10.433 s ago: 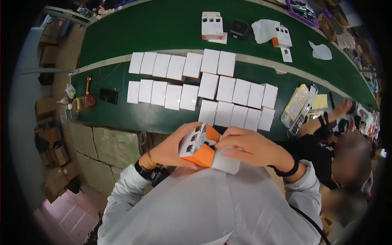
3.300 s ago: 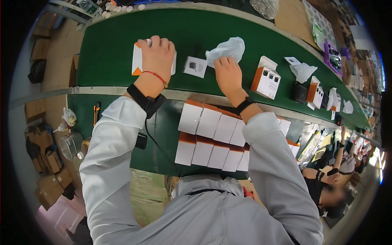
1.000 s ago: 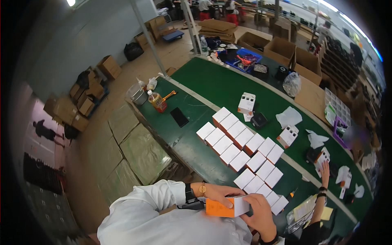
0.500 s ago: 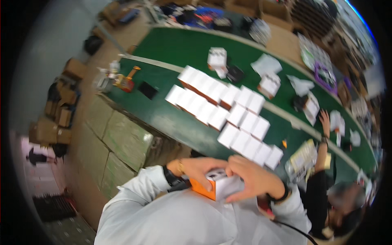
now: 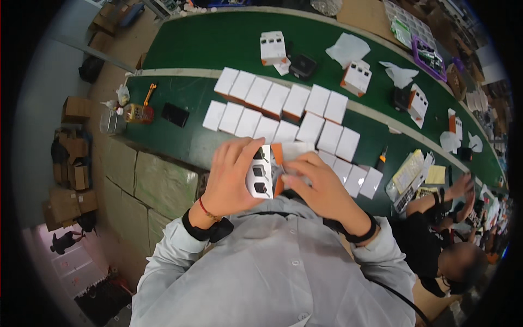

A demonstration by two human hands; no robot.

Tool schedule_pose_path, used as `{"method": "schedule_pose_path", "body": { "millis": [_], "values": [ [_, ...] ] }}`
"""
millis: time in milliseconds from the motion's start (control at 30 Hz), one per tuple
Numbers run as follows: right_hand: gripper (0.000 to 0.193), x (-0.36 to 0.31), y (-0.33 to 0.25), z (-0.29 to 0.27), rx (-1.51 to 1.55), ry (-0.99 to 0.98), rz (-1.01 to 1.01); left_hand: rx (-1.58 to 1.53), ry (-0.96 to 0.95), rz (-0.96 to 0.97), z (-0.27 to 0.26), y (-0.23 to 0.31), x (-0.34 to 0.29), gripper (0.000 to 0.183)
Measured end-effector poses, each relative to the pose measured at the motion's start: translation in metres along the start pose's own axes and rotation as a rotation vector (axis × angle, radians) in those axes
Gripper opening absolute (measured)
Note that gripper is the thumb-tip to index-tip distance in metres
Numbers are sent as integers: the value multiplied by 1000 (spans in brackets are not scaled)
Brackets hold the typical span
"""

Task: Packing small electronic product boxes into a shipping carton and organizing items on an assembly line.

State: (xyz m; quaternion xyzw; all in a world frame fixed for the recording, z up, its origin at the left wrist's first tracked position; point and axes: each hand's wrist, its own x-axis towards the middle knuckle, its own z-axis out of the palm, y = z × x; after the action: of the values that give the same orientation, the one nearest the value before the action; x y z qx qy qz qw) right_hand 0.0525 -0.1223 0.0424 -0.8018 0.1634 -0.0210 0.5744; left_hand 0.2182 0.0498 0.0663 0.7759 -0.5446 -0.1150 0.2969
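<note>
My left hand [image 5: 226,174] is wrapped around a small white and orange box [image 5: 260,188] printed with pictures of dark devices. The box is held up in front of my chest with an orange flap standing out from its right side. My right hand [image 5: 321,182] has thumb and fingers closed at that flap; the exact grip is partly hidden. Beyond my hands, rows of white boxes [image 5: 275,101] with orange sides stand close together on the green table [image 5: 201,144].
A dark phone [image 5: 175,114] and a bottle of amber liquid [image 5: 139,113] lie at the left. An orange and black cutter [image 5: 382,158] is right of the boxes. Upright cartons [image 5: 272,48] and plastic bags [image 5: 348,49] are on the far strip. A co-worker [image 5: 430,234] sits at right.
The box has been raised away from my chest and turned, so its printed side faces up and an orange flap shows. The co-worker's hand has drawn back from the far strip.
</note>
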Motion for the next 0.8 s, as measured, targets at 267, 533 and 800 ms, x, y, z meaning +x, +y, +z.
{"method": "schedule_pose_path", "body": {
  "millis": [267, 533, 800],
  "values": [
    [36, 220, 8, 24, 762, -123, 286, 342, 266, 98, -50, -134, 100, 83],
    [12, 416, 61, 45, 925, 60, 290, 336, 223, -30, -60, -300, 203, 94],
    [8, 542, 143, 47, 727, 450, 226, 233, -1, -405, -25, -398, 280, 107]
  ]
}}
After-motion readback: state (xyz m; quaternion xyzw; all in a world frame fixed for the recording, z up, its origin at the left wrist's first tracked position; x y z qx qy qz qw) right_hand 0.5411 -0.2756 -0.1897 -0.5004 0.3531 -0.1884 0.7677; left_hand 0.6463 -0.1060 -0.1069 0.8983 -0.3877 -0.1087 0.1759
